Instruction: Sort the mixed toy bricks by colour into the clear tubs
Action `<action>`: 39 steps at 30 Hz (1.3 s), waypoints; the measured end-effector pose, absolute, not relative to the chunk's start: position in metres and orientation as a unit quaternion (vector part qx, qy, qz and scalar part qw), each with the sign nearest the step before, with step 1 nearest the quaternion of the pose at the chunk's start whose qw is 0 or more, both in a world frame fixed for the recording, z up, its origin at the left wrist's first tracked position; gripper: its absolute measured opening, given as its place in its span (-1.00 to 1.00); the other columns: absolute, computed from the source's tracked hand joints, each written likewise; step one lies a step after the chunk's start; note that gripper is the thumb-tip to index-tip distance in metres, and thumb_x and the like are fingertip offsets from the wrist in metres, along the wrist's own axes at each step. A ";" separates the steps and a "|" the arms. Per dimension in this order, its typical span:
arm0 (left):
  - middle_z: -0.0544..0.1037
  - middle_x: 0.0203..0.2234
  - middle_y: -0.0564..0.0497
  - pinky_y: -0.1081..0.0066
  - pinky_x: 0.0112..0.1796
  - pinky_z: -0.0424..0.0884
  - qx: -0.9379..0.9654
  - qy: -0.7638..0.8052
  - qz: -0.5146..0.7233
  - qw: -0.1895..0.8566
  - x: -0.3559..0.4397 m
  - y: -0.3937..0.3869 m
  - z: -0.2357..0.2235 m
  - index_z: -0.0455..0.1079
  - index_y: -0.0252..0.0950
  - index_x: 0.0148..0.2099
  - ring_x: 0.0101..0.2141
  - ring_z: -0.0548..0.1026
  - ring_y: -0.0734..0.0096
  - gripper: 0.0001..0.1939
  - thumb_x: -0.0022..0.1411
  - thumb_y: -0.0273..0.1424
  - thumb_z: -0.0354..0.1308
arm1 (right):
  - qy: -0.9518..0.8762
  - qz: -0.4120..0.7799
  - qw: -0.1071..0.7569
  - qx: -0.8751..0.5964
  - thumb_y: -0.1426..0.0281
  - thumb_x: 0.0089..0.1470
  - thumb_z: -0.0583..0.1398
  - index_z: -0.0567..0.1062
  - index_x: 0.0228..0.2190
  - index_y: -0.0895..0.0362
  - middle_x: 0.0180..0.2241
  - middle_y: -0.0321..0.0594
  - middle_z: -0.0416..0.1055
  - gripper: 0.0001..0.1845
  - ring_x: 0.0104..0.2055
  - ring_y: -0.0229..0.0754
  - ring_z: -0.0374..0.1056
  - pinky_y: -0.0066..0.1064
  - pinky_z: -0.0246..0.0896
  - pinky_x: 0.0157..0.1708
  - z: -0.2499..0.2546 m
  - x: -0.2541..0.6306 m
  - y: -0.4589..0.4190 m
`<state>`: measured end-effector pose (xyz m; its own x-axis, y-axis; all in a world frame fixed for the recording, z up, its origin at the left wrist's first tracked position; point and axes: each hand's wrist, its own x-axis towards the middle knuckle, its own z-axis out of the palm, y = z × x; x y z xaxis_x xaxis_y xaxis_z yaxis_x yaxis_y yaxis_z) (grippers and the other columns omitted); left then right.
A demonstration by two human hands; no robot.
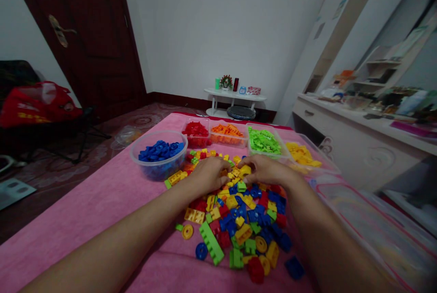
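Observation:
A heap of mixed toy building bricks point(235, 213) in yellow, blue, red, green and orange covers the middle of the pink cloth. My left hand point(213, 172) rests at the heap's far part, fingers curved down and thumb apart, touching yellow bricks. Just right of it, my right hand point(264, 168) has its fingers and thumb around a yellow brick point(245, 170). Closer to me lie a long green brick point(211, 243), a blue wheel piece point(201, 251) and a yellow wheel piece point(187, 231).
Behind the heap stand a round tub of blue bricks point(159, 165) and boxes of red bricks point(196, 134), orange bricks point(228, 132), green bricks point(263, 141) and yellow bricks point(303, 154). Clear lids with pink rims point(362, 211) lie at right. A white side table point(235, 95) stands beyond.

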<state>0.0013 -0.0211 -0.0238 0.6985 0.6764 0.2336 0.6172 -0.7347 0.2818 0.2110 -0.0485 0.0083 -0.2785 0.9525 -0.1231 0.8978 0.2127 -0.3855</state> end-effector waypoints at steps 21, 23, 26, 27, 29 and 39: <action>0.60 -0.25 -0.10 0.34 -0.17 0.44 0.721 0.353 0.514 0.302 -0.004 -0.004 0.004 0.51 -0.36 -0.14 -0.26 0.54 0.31 -0.73 0.11 -0.36 0.19 | -0.425 0.566 0.536 -0.460 0.34 -0.08 0.27 0.46 -0.31 0.14 -0.43 -0.30 0.43 -0.77 -0.49 -0.32 0.35 -0.54 0.25 -0.57 0.011 0.164 -0.049; 0.59 -0.23 -0.09 0.31 -0.14 0.43 0.734 0.339 0.513 0.288 -0.003 -0.007 0.005 0.52 -0.33 -0.13 -0.23 0.54 0.30 -0.73 0.12 -0.36 0.19 | -0.366 0.651 0.533 -0.398 0.34 -0.01 0.23 0.43 -0.28 0.14 -0.39 -0.27 0.45 -0.78 -0.48 -0.31 0.38 -0.54 0.28 -0.61 0.012 0.159 -0.051; 0.60 -0.24 -0.07 0.29 -0.12 0.41 0.756 0.342 0.504 0.240 -0.003 -0.011 0.005 0.53 -0.28 -0.14 -0.21 0.53 0.28 -0.76 0.11 -0.38 0.21 | -0.338 0.715 0.510 -0.337 0.24 0.06 0.18 0.41 -0.26 0.15 -0.41 -0.26 0.44 -0.74 -0.51 -0.30 0.38 -0.56 0.25 -0.69 0.014 0.156 -0.053; 0.60 -0.25 -0.06 0.28 -0.11 0.41 0.767 0.341 0.498 0.219 -0.004 -0.012 0.004 0.54 -0.26 -0.16 -0.21 0.53 0.29 -0.78 0.11 -0.40 0.21 | -0.343 0.716 0.509 -0.333 0.21 0.06 0.19 0.40 -0.26 0.15 -0.41 -0.26 0.44 -0.72 -0.52 -0.31 0.38 -0.59 0.22 -0.71 0.014 0.155 -0.053; 0.61 -0.25 -0.04 0.28 -0.09 0.38 0.795 0.327 0.479 0.181 -0.004 -0.013 0.003 0.55 -0.23 -0.17 -0.21 0.53 0.29 -0.80 0.12 -0.42 0.20 | -0.359 0.701 0.510 -0.345 0.21 0.02 0.24 0.40 -0.25 0.15 -0.42 -0.29 0.43 -0.69 -0.56 -0.35 0.35 -0.64 0.16 -0.74 0.014 0.152 -0.055; 0.45 0.04 -0.06 0.29 0.01 0.32 0.815 0.297 0.441 0.232 0.001 -0.027 0.009 0.18 -0.18 0.25 0.04 0.40 0.30 -0.47 0.23 -0.39 0.08 | -0.355 0.656 0.529 -0.404 0.30 -0.04 0.29 0.45 -0.29 0.11 -0.47 -0.37 0.37 -0.76 -0.60 -0.47 0.22 -0.72 -0.07 -0.77 0.014 0.154 -0.056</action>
<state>0.0009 -0.0270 0.0087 0.4353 0.6888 0.5797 0.2792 -0.7154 0.6405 0.1536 -0.0556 0.0141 -0.1133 0.9814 -0.1549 -0.4078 -0.1881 -0.8935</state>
